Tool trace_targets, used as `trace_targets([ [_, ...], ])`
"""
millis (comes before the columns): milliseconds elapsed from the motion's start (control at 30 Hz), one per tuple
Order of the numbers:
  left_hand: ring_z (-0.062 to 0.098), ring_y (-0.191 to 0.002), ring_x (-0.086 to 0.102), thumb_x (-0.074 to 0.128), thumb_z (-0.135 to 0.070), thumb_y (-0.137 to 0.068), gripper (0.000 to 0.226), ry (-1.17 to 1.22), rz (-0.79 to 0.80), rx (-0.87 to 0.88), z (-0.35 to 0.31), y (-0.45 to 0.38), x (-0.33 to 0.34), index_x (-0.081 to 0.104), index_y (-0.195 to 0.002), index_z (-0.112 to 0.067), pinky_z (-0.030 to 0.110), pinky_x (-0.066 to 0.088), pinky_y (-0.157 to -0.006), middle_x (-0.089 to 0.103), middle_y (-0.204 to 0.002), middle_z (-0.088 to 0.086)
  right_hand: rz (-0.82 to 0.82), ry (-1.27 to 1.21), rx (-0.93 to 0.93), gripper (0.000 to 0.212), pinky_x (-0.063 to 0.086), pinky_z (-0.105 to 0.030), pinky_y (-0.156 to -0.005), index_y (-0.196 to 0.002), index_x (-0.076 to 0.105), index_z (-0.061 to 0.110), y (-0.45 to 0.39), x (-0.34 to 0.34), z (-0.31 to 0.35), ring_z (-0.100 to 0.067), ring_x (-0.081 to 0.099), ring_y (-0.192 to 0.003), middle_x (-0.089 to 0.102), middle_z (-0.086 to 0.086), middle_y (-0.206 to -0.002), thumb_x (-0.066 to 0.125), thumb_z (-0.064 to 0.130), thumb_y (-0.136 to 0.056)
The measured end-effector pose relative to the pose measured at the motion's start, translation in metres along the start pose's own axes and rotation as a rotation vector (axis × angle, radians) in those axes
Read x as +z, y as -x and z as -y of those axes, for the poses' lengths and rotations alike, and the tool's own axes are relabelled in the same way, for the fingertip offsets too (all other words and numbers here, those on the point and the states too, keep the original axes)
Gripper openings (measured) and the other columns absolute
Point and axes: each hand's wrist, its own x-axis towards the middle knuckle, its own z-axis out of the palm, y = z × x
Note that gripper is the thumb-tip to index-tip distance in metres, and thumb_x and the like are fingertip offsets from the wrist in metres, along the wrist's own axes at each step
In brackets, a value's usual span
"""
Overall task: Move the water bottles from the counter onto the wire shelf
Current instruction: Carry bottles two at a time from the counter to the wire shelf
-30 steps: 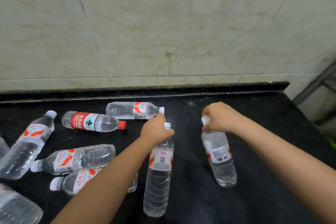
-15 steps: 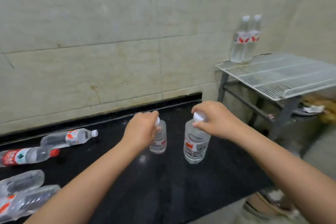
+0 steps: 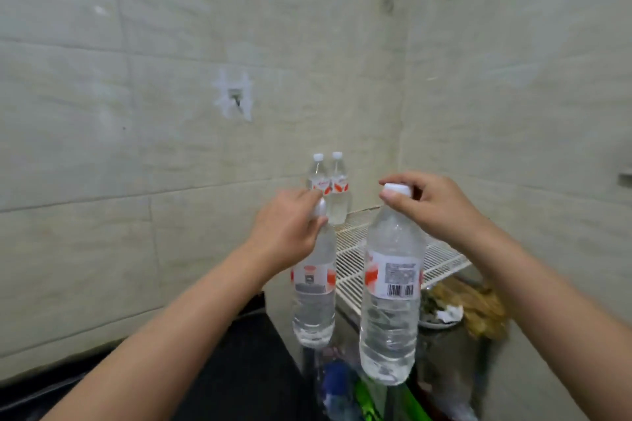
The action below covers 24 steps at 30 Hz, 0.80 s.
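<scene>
My left hand (image 3: 290,229) grips the capped neck of a clear water bottle (image 3: 314,297) that hangs upright in the air. My right hand (image 3: 434,205) pinches the white cap of a second, nearer bottle (image 3: 390,304), which also hangs upright. Both bottles carry white and red labels. Behind them lies the white wire shelf (image 3: 355,256), and two bottles (image 3: 330,188) stand upright at its far corner against the wall. The black counter (image 3: 246,372) shows at the bottom, left of the held bottles.
Tiled walls meet in a corner behind the shelf. Below the shelf sit a small white dish (image 3: 441,316) and a brownish heap (image 3: 478,308). Blurred green and blue objects (image 3: 362,393) lie low beside the counter's end.
Both hands have lifted their bottles off the counter and carried them right, up to the front of the wire shelf. The view has turned right; the lying bottles are out of sight.
</scene>
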Motion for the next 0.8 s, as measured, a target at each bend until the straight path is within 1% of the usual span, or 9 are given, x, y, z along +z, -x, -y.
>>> trace_targets([
  [67,0.031,-0.114,0.054,0.049,-0.024,-0.095,0.036,-0.050,-0.080,0.047,0.000,-0.042,0.018,0.052,-0.126,-0.007,0.039,0.047,-0.088,0.060,-0.122,0.013,-0.031,0.017,-0.035,0.024,0.036,0.004,-0.057,-0.108,0.066,0.007,-0.032,-0.012,-0.020,0.002,0.051,-0.069,0.059,0.002,-0.090,0.061,0.016,-0.086],
  [133,0.039,-0.082,0.067,0.059,-0.018,-0.082,0.030,-0.043,-0.144,0.136,0.000,-0.080,0.035,0.065,-0.104,0.001,0.040,0.055,-0.061,0.070,-0.092,0.020,-0.038,0.081,-0.094,0.025,0.035,0.004,-0.059,-0.109,0.066,0.008,-0.066,-0.019,-0.042,0.010,0.050,-0.065,0.057,0.004,-0.092,0.061,0.016,-0.086],
  [200,0.038,-0.059,0.068,0.066,-0.018,-0.066,0.030,-0.092,-0.169,0.164,0.003,-0.115,0.055,0.069,-0.088,0.003,0.037,0.054,-0.043,0.071,-0.072,0.019,-0.053,0.146,-0.134,0.027,0.034,-0.001,-0.062,-0.112,0.065,0.007,-0.098,-0.024,-0.063,-0.001,0.054,-0.078,0.060,0.000,-0.097,0.060,0.016,-0.087],
  [300,0.039,-0.060,0.068,0.074,-0.013,-0.064,0.028,-0.123,-0.146,0.161,0.005,-0.166,0.082,0.069,-0.086,0.004,0.038,0.054,-0.044,0.071,-0.073,0.020,-0.101,0.188,-0.138,0.028,0.031,-0.013,-0.069,-0.113,0.063,0.004,-0.146,-0.029,-0.098,-0.022,0.057,-0.108,0.065,-0.012,-0.118,0.059,0.016,-0.087],
  [433,0.030,-0.054,0.067,0.065,-0.024,-0.069,0.027,-0.178,-0.113,0.127,0.011,-0.215,0.128,0.071,-0.083,-0.001,0.027,0.052,-0.042,0.071,-0.068,0.011,-0.114,0.197,-0.134,0.028,0.028,-0.014,-0.070,-0.112,0.063,0.002,-0.202,-0.022,-0.155,-0.025,0.057,-0.111,0.064,-0.015,-0.119,0.059,0.014,-0.087],
  [533,0.038,-0.062,0.066,0.067,-0.015,-0.074,0.026,-0.157,-0.066,0.107,0.014,-0.241,0.161,0.069,-0.091,0.005,0.035,0.055,-0.050,0.071,-0.076,0.019,-0.090,0.175,-0.131,0.028,0.030,-0.019,-0.072,-0.111,0.063,0.001,-0.238,-0.011,-0.198,-0.028,0.057,-0.109,0.064,-0.018,-0.117,0.059,0.013,-0.087],
  [667,0.034,-0.063,0.066,0.057,-0.024,-0.077,0.029,-0.223,-0.050,0.034,0.015,-0.266,0.210,0.069,-0.090,-0.001,0.031,0.053,-0.051,0.071,-0.074,0.014,0.014,0.116,-0.145,0.028,0.032,-0.022,-0.085,-0.112,0.063,0.001,-0.278,0.011,-0.258,-0.028,0.054,-0.114,0.063,-0.017,-0.120,0.059,0.014,-0.087],
  [733,0.035,-0.097,0.061,0.054,-0.020,-0.090,0.033,-0.189,0.023,-0.074,0.010,-0.282,0.230,0.059,-0.118,-0.003,0.038,0.049,-0.079,0.067,-0.108,0.016,0.065,0.069,-0.153,0.029,0.031,-0.023,-0.088,-0.113,0.063,0.002,-0.300,0.021,-0.285,-0.027,0.053,-0.115,0.062,-0.016,-0.121,0.059,0.014,-0.087],
  [800,0.028,-0.121,0.045,0.043,-0.026,-0.098,0.043,-0.228,0.080,-0.170,0.009,-0.296,0.247,0.041,-0.137,-0.009,0.033,0.034,-0.098,0.051,-0.134,0.009,0.107,0.030,-0.160,0.029,0.032,-0.023,-0.088,-0.113,0.062,0.001,-0.319,0.031,-0.309,-0.027,0.053,-0.114,0.062,-0.016,-0.120,0.059,0.014,-0.087],
])
